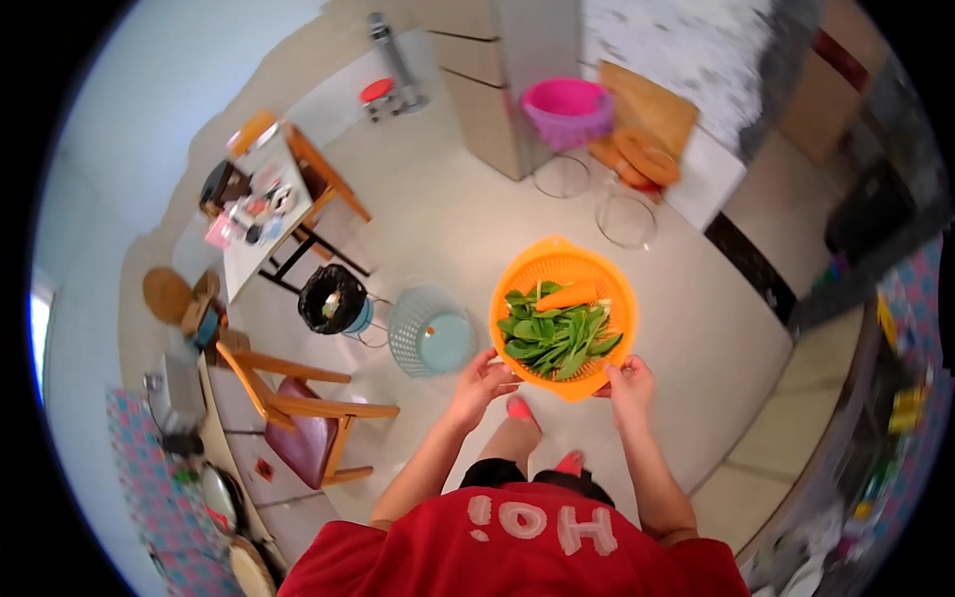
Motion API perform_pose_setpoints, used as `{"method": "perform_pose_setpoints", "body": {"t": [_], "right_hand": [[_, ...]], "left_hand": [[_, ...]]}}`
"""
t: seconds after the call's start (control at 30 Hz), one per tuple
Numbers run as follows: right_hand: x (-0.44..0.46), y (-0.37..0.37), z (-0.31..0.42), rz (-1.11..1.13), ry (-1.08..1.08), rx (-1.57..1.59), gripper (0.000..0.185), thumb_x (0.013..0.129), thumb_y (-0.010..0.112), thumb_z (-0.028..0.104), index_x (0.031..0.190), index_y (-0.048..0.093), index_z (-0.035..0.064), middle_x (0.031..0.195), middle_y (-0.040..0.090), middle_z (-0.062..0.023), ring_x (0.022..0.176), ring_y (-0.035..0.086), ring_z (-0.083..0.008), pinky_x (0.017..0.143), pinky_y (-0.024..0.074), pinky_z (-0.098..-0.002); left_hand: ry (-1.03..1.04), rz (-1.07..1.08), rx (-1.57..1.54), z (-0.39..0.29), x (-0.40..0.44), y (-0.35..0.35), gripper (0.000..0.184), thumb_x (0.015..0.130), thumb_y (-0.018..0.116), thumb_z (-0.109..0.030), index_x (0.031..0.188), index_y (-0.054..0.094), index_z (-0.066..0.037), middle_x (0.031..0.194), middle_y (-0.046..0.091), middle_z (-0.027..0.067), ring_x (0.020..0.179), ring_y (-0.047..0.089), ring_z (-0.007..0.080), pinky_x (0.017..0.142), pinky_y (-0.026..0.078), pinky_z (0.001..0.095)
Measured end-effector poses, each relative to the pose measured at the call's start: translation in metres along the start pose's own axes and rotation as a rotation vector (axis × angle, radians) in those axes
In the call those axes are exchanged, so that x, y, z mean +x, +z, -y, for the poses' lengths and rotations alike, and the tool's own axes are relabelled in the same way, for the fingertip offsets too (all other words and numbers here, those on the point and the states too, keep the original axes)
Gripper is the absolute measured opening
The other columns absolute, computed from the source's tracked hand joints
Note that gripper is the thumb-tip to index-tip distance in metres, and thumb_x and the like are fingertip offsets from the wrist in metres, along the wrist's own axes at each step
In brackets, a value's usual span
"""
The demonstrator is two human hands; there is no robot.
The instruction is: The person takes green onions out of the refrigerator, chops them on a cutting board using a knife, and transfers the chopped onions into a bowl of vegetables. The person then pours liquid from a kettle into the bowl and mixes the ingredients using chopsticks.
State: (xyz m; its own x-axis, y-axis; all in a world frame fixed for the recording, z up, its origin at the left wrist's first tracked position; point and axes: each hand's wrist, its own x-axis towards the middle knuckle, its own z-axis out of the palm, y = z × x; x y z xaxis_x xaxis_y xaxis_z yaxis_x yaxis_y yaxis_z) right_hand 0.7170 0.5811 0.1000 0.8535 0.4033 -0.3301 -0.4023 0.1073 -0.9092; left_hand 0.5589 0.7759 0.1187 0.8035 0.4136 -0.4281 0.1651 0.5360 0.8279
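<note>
An orange plastic basket is held up in front of my body, over the floor. Inside it lie green leafy vegetables and an orange carrot. My left hand grips the lower left of the rim, its fingers partly under the basket. At the lower right, my right hand is closed on the rim, thumb near the top edge.
A pale blue basket and a black-lined trash bin stand on the floor to the left. Beyond are a wooden chair, a cluttered table, a pink basket and a fridge. Counters line both sides.
</note>
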Motion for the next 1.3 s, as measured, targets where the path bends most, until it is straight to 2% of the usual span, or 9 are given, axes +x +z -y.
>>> {"method": "perform_pose_setpoints", "body": {"t": [0.23,0.33,0.57,0.87,0.93,1.03,1.1,1.17,1.3], "right_hand": [[0.132,0.159,0.032,0.222,0.089,-0.073,0.008,0.086,0.056,0.003,0.090,0.049,0.0011,0.078,0.063,-0.0126,0.058,0.066,-0.0198,0.047,0.0555,-0.0295],[0.190,0.220,0.027,0.339,0.147,-0.101,0.010,0.086,0.058,0.003,0.092,0.050,-0.0011,0.084,0.064,-0.0138,0.061,0.067,-0.0209,0.049,0.0569,-0.0290],[0.304,0.350,0.067,0.584,0.265,-0.263,0.026,0.094,0.053,0.022,0.106,0.054,-0.0022,0.100,0.065,-0.0169,0.068,0.068,-0.0234,0.058,0.0562,-0.0299],[0.577,0.424,0.095,0.421,0.016,-0.401,0.025,0.095,0.054,0.019,0.112,0.055,0.0002,0.101,0.067,-0.0154,0.070,0.066,-0.0184,0.060,0.0526,-0.0254],[0.626,0.469,0.108,0.434,-0.024,-0.406,0.022,0.094,0.056,0.016,0.108,0.057,-0.0004,0.095,0.068,-0.0131,0.072,0.065,-0.0154,0.060,0.0522,-0.0227],[0.702,0.545,0.124,0.520,-0.108,-0.441,0.019,0.091,0.059,0.013,0.102,0.062,-0.0022,0.091,0.068,-0.0105,0.072,0.064,-0.0134,0.063,0.0523,-0.0233],[0.766,0.601,0.113,0.593,-0.477,-0.642,0.021,0.087,0.062,0.014,0.100,0.063,-0.0025,0.089,0.069,-0.0098,0.077,0.065,-0.0165,0.070,0.0521,-0.0275],[0.775,0.673,0.144,0.607,-0.546,-0.736,0.024,0.083,0.065,0.014,0.100,0.064,-0.0026,0.091,0.069,-0.0121,0.085,0.066,-0.0222,0.078,0.0512,-0.0327],[0.861,0.786,0.175,0.518,-1.007,-1.044,0.031,0.078,0.067,0.014,0.105,0.063,-0.0001,0.113,0.061,-0.0201,0.111,0.055,-0.0349,0.095,0.0431,-0.0424]], "left_hand": [[0.125,-0.100,-0.243,-0.083,0.094,-0.061,0.061,0.090,0.061,-0.014,0.140,0.025,-0.014,0.121,0.055,0.0102,0.099,0.063,0.0217,0.080,0.055,0.0360],[0.217,-0.186,-0.327,-0.114,0.142,-0.100,0.059,0.090,0.060,-0.012,0.139,0.026,-0.015,0.121,0.055,0.0099,0.100,0.063,0.0222,0.080,0.056,0.0371],[0.349,-0.432,-0.513,-0.193,0.220,-0.180,0.052,0.085,0.051,-0.003,0.132,0.031,-0.010,0.121,0.054,0.0116,0.101,0.062,0.0256,0.077,0.057,0.0390],[0.439,-0.700,-0.520,-0.304,0.326,-0.283,0.041,0.081,0.050,-0.003,0.121,0.045,-0.008,0.109,0.061,0.0101,0.084,0.066,0.0255,0.063,0.057,0.0355],[0.427,-0.818,-0.571,-0.342,0.346,-0.290,0.038,0.082,0.049,-0.002,0.119,0.044,-0.008,0.099,0.064,0.0113,0.069,0.066,0.0220,0.054,0.056,0.0310],[0.462,-0.823,-0.625,-0.387,0.389,-0.315,0.038,0.081,0.050,-0.004,0.118,0.045,-0.008,0.097,0.064,0.0099,0.067,0.065,0.0218,0.054,0.055,0.0313],[0.489,-0.820,-0.646,-0.413,0.415,-0.333,0.036,0.081,0.051,-0.005,0.116,0.047,-0.006,0.099,0.064,0.0105,0.070,0.066,0.0220,0.056,0.056,0.0319],[0.499,-0.836,-0.696,-0.447,0.431,-0.347,0.037,0.080,0.051,-0.005,0.117,0.047,-0.005,0.100,0.064,0.0104,0.072,0.066,0.0228,0.057,0.056,0.0325],[0.476,-0.775,-0.685,-0.493,0.503,-0.405,0.034,0.078,0.049,-0.006,0.112,0.050,-0.003,0.095,0.064,0.0110,0.069,0.065,0.0214,0.054,0.056,0.0318]]}}
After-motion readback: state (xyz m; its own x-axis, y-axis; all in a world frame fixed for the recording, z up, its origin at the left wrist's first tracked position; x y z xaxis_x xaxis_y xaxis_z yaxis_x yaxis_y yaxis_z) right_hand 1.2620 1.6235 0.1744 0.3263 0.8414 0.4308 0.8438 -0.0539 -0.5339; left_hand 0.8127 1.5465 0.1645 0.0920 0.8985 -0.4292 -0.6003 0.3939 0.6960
